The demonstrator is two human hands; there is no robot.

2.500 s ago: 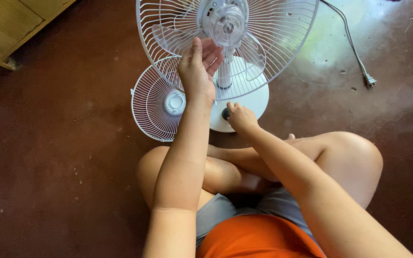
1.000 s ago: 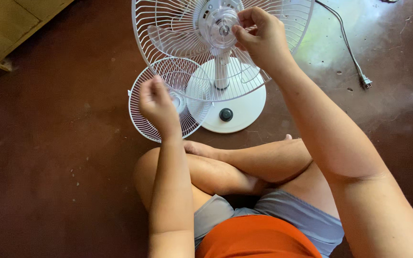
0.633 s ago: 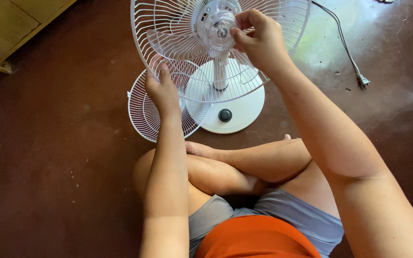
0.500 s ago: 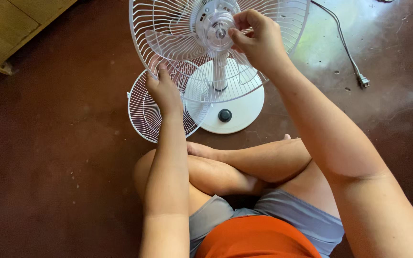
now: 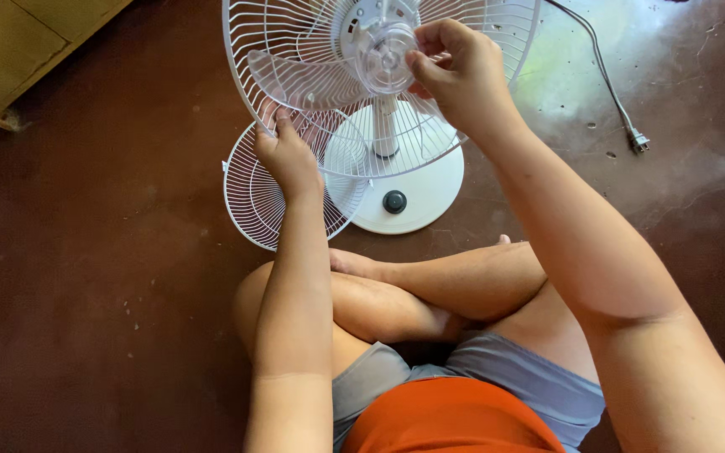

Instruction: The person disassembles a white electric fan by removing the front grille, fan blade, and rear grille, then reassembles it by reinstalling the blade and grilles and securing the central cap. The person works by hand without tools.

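A white table fan stands on the dark floor before my crossed legs, with a round base [image 5: 430, 197] and a dark knob [image 5: 394, 201]. Its rear wire guard [image 5: 245, 75] is open at the front, showing clear plastic blades [image 5: 295, 80] and a clear hub [image 5: 386, 57]. My left hand [image 5: 289, 155] grips the lower rim of the rear guard. My right hand [image 5: 456, 71] pinches the clear hub at the blades' centre. The loose front wire guard [image 5: 253, 197] lies flat on the floor left of the base.
The fan's grey power cord with plug [image 5: 635, 141] trails over the floor at the upper right. A wooden cabinet corner [image 5: 18, 50] stands at the upper left. A pale wet-looking patch [image 5: 581, 75] marks the floor right of the fan.
My right hand left the base knob and rose to the blade hub. My left hand came down from the guard, passed over the loose grille, then took hold of the rear guard's lower rim.
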